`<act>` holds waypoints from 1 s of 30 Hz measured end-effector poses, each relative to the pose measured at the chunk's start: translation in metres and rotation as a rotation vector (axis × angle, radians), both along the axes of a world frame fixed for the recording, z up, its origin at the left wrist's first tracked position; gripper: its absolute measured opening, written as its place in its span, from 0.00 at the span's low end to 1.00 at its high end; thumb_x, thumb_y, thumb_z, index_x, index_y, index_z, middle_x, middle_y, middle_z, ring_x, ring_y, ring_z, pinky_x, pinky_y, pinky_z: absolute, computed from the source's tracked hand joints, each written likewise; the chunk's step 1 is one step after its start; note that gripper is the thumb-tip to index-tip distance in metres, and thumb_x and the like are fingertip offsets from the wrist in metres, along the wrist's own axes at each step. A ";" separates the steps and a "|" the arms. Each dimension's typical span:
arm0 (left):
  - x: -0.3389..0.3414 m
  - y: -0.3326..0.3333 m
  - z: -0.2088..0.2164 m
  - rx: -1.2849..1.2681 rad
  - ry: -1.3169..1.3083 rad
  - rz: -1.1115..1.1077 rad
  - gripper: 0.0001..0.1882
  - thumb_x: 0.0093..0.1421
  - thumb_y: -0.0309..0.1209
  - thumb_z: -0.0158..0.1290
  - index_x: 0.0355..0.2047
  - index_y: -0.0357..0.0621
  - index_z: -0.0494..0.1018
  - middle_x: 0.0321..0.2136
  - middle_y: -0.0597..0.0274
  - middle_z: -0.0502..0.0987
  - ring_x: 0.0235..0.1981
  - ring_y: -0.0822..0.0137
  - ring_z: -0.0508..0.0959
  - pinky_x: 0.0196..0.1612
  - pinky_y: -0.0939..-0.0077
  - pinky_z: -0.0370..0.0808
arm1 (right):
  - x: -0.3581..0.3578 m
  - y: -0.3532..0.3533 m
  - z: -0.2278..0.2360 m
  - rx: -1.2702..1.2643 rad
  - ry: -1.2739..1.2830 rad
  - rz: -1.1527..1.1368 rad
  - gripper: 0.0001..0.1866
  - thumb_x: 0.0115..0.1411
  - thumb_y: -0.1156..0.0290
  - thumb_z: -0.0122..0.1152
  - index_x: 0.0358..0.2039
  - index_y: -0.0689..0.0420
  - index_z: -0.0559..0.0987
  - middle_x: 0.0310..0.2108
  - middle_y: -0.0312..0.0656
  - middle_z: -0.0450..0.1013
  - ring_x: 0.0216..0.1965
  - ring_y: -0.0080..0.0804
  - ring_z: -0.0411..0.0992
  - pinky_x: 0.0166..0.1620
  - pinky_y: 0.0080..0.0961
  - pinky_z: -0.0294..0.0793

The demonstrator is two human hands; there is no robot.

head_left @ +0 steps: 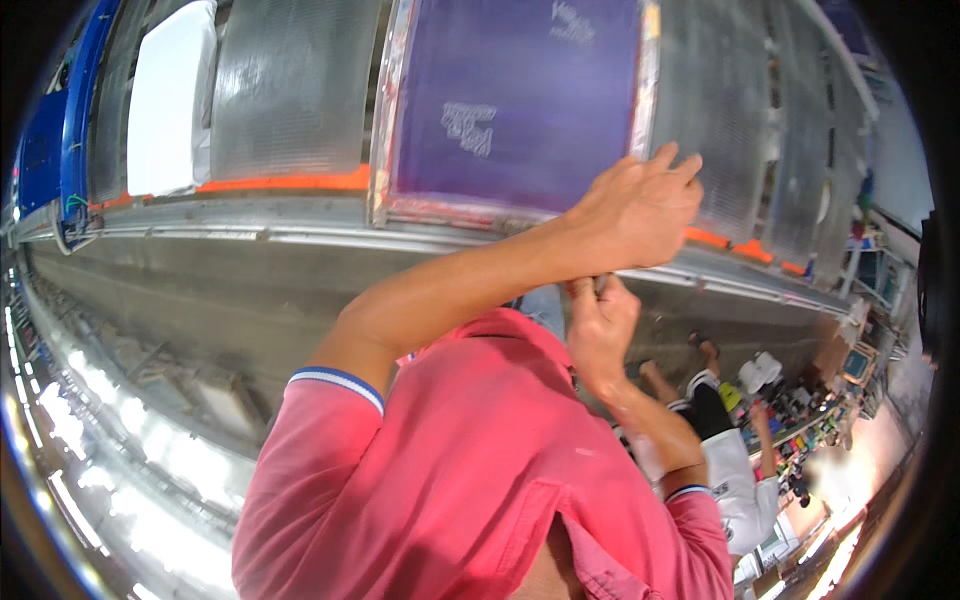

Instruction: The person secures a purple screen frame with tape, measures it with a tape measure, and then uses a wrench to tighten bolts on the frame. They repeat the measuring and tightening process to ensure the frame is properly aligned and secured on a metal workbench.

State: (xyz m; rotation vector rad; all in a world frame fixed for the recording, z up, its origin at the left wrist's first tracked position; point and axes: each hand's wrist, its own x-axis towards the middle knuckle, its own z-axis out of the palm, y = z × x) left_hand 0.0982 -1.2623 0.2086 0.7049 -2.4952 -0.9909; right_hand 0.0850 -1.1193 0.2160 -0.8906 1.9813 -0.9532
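A screen printing frame (520, 110) with purple mesh, pale stencil marks and stained edges lies on the long printing table. My left arm reaches across to the right. My left hand (645, 205) hovers over the frame's near right corner, its fingers stretched out and partly apart, holding nothing I can see. Just below its wrist, my right hand (603, 325) is closed, thumb and fingers pinched together. A small dark spot shows between those fingers, but what it is I cannot make out.
Grey, shiny table panels (295, 90) flank the frame, with orange strips (285, 182) along their near edge. A white sheet-like piece (170, 100) lies on the left. A metal rail (300, 232) runs along the table's near side. Another person (735, 470) in white stands at the lower right, beside cluttered shelves.
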 end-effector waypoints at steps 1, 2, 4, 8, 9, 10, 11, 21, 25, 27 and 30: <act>0.002 0.000 0.002 -0.053 -0.021 0.025 0.20 0.53 0.33 0.56 0.44 0.34 0.77 0.61 0.52 0.69 0.61 0.53 0.69 0.45 0.53 0.80 | -0.001 -0.002 0.002 0.019 0.034 0.030 0.14 0.64 0.68 0.58 0.30 0.68 0.78 0.17 0.49 0.70 0.18 0.35 0.64 0.26 0.34 0.66; 0.000 -0.001 0.001 -0.066 0.068 0.050 0.20 0.54 0.34 0.56 0.45 0.36 0.77 0.62 0.51 0.68 0.62 0.53 0.69 0.47 0.53 0.79 | -0.004 -0.004 -0.001 -0.026 0.054 0.067 0.14 0.64 0.67 0.57 0.31 0.68 0.79 0.17 0.49 0.71 0.18 0.35 0.66 0.27 0.34 0.66; 0.005 0.001 -0.008 -0.048 0.229 0.101 0.20 0.55 0.36 0.56 0.47 0.39 0.77 0.62 0.51 0.68 0.63 0.52 0.67 0.51 0.53 0.78 | -0.010 -0.002 -0.006 -0.070 0.076 0.151 0.16 0.65 0.64 0.55 0.34 0.67 0.81 0.18 0.49 0.72 0.19 0.35 0.69 0.28 0.36 0.67; 0.046 -0.032 -0.007 0.477 0.786 0.303 0.18 0.63 0.37 0.55 0.51 0.43 0.77 0.61 0.52 0.70 0.63 0.59 0.69 0.60 0.63 0.70 | -0.012 0.000 0.029 0.099 0.142 0.290 0.18 0.67 0.61 0.54 0.38 0.64 0.83 0.29 0.42 0.80 0.30 0.27 0.71 0.37 0.28 0.71; 0.071 -0.041 -0.012 0.483 0.836 0.366 0.18 0.65 0.36 0.54 0.52 0.41 0.76 0.61 0.53 0.71 0.62 0.62 0.70 0.60 0.65 0.69 | -0.012 0.008 0.033 0.099 0.086 0.306 0.18 0.67 0.60 0.54 0.39 0.63 0.84 0.28 0.40 0.79 0.31 0.25 0.71 0.37 0.27 0.70; 0.102 -0.043 -0.018 0.499 0.883 0.431 0.18 0.67 0.36 0.53 0.54 0.40 0.75 0.60 0.53 0.71 0.61 0.65 0.70 0.61 0.66 0.68 | -0.010 0.014 0.036 0.108 0.063 0.332 0.18 0.67 0.60 0.55 0.39 0.63 0.84 0.28 0.39 0.79 0.32 0.25 0.71 0.38 0.26 0.70; 0.133 -0.045 -0.027 0.464 0.858 0.548 0.18 0.66 0.35 0.54 0.52 0.38 0.76 0.58 0.52 0.74 0.59 0.65 0.72 0.60 0.69 0.69 | -0.007 0.016 0.040 0.112 0.042 0.357 0.18 0.67 0.61 0.55 0.39 0.63 0.84 0.28 0.39 0.79 0.32 0.24 0.71 0.38 0.26 0.70; 0.269 0.057 -0.118 0.957 0.675 0.862 0.22 0.70 0.41 0.47 0.54 0.36 0.75 0.54 0.53 0.76 0.59 0.62 0.73 0.62 0.62 0.67 | -0.017 -0.013 0.007 0.004 0.064 0.918 0.15 0.64 0.62 0.60 0.38 0.63 0.82 0.25 0.43 0.76 0.27 0.29 0.71 0.33 0.30 0.70; 0.181 0.038 -0.024 0.519 0.771 0.642 0.22 0.67 0.41 0.49 0.50 0.35 0.77 0.55 0.50 0.76 0.61 0.57 0.71 0.66 0.54 0.62 | 0.004 -0.047 0.026 0.288 0.023 0.804 0.12 0.63 0.67 0.62 0.37 0.65 0.80 0.26 0.44 0.76 0.25 0.29 0.68 0.32 0.33 0.69; 0.127 0.023 0.016 -0.024 0.402 0.725 0.22 0.61 0.41 0.54 0.46 0.35 0.78 0.51 0.46 0.77 0.60 0.51 0.71 0.63 0.52 0.64 | 0.010 -0.043 0.024 0.226 0.060 0.804 0.11 0.62 0.68 0.63 0.37 0.64 0.80 0.25 0.44 0.75 0.25 0.30 0.68 0.32 0.34 0.68; 0.102 0.016 0.017 -0.048 -0.154 0.602 0.20 0.59 0.39 0.55 0.43 0.35 0.78 0.50 0.46 0.77 0.59 0.48 0.71 0.61 0.49 0.66 | 0.004 -0.045 0.022 0.181 -0.033 0.781 0.11 0.62 0.69 0.62 0.32 0.65 0.76 0.20 0.35 0.64 0.24 0.19 0.57 0.25 0.28 0.59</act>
